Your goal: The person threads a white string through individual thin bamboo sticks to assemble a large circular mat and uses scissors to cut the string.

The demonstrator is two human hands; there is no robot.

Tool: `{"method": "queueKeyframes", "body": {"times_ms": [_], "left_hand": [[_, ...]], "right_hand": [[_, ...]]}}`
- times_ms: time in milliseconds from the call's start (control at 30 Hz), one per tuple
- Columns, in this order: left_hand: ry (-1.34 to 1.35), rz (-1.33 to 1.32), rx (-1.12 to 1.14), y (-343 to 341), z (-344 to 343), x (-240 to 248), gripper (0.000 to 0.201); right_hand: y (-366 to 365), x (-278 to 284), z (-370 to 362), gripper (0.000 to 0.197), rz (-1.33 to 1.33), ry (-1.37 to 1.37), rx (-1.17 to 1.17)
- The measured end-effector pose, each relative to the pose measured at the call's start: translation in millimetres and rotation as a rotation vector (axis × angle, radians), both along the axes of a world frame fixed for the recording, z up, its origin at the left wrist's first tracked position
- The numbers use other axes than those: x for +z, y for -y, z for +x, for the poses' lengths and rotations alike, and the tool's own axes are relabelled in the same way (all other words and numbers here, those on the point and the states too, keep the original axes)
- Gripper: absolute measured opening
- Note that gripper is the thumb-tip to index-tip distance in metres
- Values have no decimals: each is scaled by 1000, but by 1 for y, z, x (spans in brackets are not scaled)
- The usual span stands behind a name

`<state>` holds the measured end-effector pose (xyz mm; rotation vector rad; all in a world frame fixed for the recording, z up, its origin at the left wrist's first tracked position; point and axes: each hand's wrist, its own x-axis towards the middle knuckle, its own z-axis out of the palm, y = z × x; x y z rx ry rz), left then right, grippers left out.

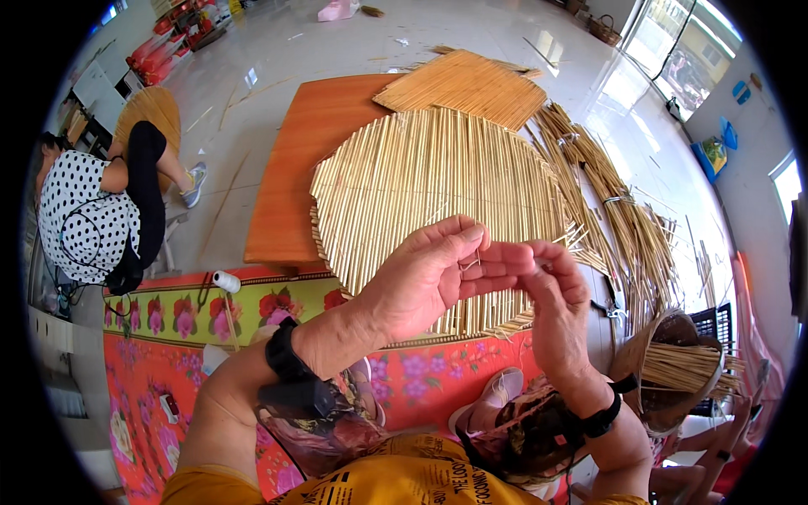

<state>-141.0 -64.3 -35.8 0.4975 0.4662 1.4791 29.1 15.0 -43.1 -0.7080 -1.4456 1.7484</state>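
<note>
My left hand [446, 269] is raised over the near part of a round mat of straw-coloured stalks [438, 160]. Its thumb and forefinger pinch a thin pale thread [474, 259], while the other fingers stretch to the right. At their tips is my right hand [557, 295], thumb and forefinger pressed together; what is between them is too small to make out. The mat's stalks lie side by side, trimmed to a curved edge, and it rests partly on an orange-brown wooden table [282, 185], its near side overhanging toward my knees.
A second stalk panel [467, 84] lies at the far end. Loose stalk bundles [623, 202] spread on the right, beside a basket of cut stalks [677, 362]. A white thread spool [225, 281] sits left on the floral cloth [143, 379]. Another person [93, 210] sits far left.
</note>
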Motion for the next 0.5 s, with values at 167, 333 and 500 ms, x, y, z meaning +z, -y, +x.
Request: {"method": "queueKeyframes", "body": {"times_ms": [167,333,500], "left_hand": [[-106,-20,156,0,6,-2,15],[-192,25,117,-1,22,-9,13],[-249,28,104,-1,34,-13,14]], "right_hand": [[-2,3,13,10,492,180,-209],[23,2,-5,16,-120,113,49],[20,-14,-8,16,-8,127,18]]}}
